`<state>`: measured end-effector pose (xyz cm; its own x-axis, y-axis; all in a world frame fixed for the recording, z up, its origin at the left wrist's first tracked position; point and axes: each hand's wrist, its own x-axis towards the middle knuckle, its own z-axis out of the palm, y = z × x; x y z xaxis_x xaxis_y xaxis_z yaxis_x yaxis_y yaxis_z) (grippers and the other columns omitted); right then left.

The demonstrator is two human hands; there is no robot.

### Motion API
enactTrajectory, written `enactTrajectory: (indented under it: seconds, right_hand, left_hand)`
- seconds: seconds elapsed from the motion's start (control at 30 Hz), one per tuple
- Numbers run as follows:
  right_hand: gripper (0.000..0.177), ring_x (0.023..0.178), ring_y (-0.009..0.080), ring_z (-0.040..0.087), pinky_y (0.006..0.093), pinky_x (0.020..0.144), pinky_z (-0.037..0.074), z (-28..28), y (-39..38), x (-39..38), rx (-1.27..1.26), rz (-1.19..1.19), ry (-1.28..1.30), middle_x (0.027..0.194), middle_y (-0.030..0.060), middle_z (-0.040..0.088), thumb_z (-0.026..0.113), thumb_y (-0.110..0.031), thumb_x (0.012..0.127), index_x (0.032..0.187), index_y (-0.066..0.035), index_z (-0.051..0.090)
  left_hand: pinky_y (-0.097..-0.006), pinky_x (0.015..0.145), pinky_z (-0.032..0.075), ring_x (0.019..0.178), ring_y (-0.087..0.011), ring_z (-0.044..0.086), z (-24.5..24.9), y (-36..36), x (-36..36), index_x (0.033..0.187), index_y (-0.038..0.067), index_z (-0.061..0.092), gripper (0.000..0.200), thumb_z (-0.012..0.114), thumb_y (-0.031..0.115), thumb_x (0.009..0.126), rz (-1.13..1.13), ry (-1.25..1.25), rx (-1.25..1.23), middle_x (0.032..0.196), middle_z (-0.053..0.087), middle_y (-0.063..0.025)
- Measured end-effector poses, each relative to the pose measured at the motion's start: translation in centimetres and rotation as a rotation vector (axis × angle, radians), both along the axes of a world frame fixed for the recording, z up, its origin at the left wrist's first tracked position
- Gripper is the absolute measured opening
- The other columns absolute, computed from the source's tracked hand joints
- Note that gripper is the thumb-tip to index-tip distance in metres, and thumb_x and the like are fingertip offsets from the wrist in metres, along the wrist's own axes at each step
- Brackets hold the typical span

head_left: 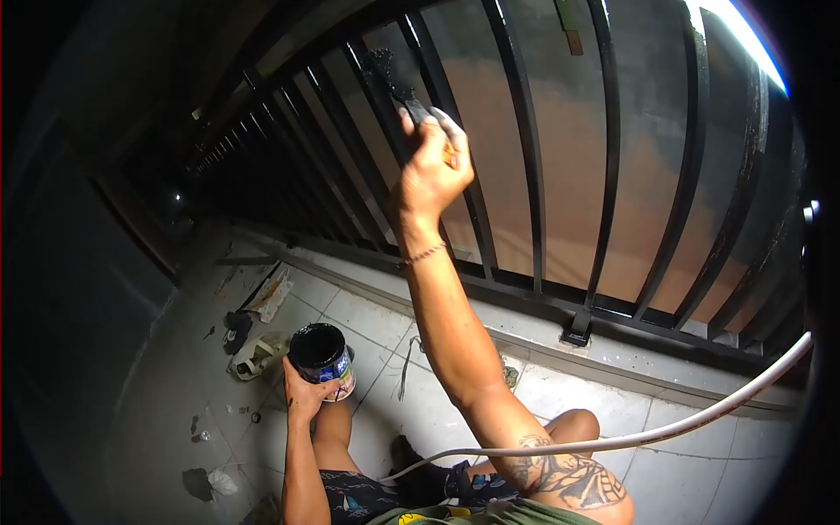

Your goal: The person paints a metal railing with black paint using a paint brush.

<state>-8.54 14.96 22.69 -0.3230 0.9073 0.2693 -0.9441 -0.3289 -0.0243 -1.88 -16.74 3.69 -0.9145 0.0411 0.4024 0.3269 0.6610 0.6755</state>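
Observation:
My right hand [435,166] is raised at the railing, its fingers wrapped around the handle of a small paint roller [381,63]. The roller's head is coated in black and lies against an upright bar of the black metal railing [525,131]. An orange bit of the handle shows between my fingers. Low on the left, my left hand [308,392] grips the side of an open paint can [324,350]. Black paint coats the can's inside and rim, and its printed label shows beside my fingers.
A pale hose or cable [665,429] crosses in front of my right upper arm. Rags [258,354], a paper scrap [271,296] and small debris lie on the tiled floor [367,302]. A low ledge [542,346] runs under the railing.

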Motion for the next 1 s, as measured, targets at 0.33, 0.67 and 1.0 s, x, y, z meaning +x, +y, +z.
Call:
enactTrajectory:
  seconds: [0.33,0.67,1.0]
  right_hand:
    - [0.024,0.079,0.0136,0.065,0.0259,0.076,0.052,3.2,0.6,-7.3,0.052,-0.223,-0.107,0.088,0.0094,0.069,0.061,-0.005,0.089,0.109,0.007,0.061]
    - [0.023,0.079,0.0132,0.065,0.0258,0.075,0.052,2.9,0.3,-7.4,0.143,-0.259,-0.175,0.088,0.0085,0.069,0.063,-0.006,0.088,0.107,0.006,0.063]
    - [0.022,0.088,0.0203,0.066,0.0265,0.084,0.055,3.3,0.6,-4.4,-0.121,0.064,0.258,0.098,0.0146,0.065,0.057,-0.002,0.092,0.111,0.01,0.056]
  left_hand:
    - [-0.0374,0.094,0.045,0.106,-0.0273,0.057,0.2,-1.1,0.8,0.122,0.002,0.044,0.083,0.083,0.006,0.049,0.042,-0.021,0.02,0.115,0.056,-0.0149]
    - [-0.0369,0.095,0.044,0.107,-0.0263,0.056,0.3,-1.1,0.8,0.122,0.003,0.044,0.084,0.084,0.005,0.047,0.065,-0.026,0.043,0.116,0.056,-0.0138]
    - [-0.0367,0.094,0.045,0.106,-0.0266,0.056,0.3,-1.4,0.7,0.123,0.002,0.043,0.085,0.084,0.006,0.048,0.056,-0.028,0.064,0.115,0.057,-0.0144]
